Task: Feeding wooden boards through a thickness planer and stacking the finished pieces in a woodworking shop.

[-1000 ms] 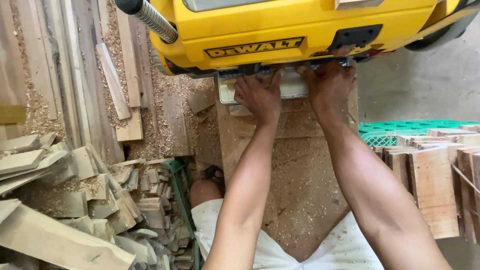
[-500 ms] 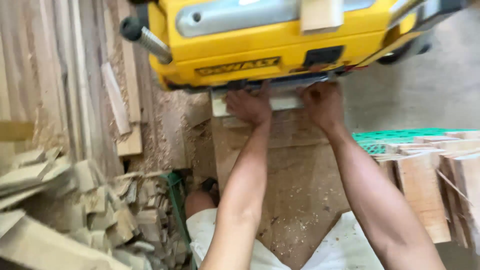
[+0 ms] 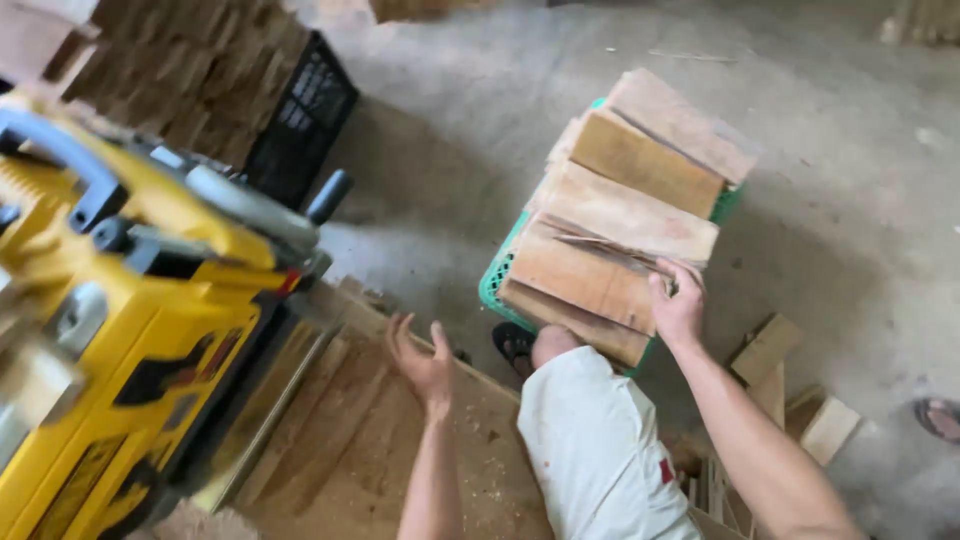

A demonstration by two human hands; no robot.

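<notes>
Knee in pale shorts (image 3: 590, 440) nearest, beside sawdust-strewn wooden board (image 3: 400, 440); left hand (image 3: 425, 365) hovers over board, fingers spread, holding nothing; right hand (image 3: 680, 305) reaches out, fingers resting on top plank (image 3: 590, 275) of stack, not yet lifted; stack fills green crate (image 3: 497, 275) on floor; yellow planer (image 3: 130, 330) at left, apparently unfed.

Yellow thickness planer (image 3: 110, 330), black crate (image 3: 300, 120), concrete floor (image 3: 850, 200), offcut blocks (image 3: 790, 390).
</notes>
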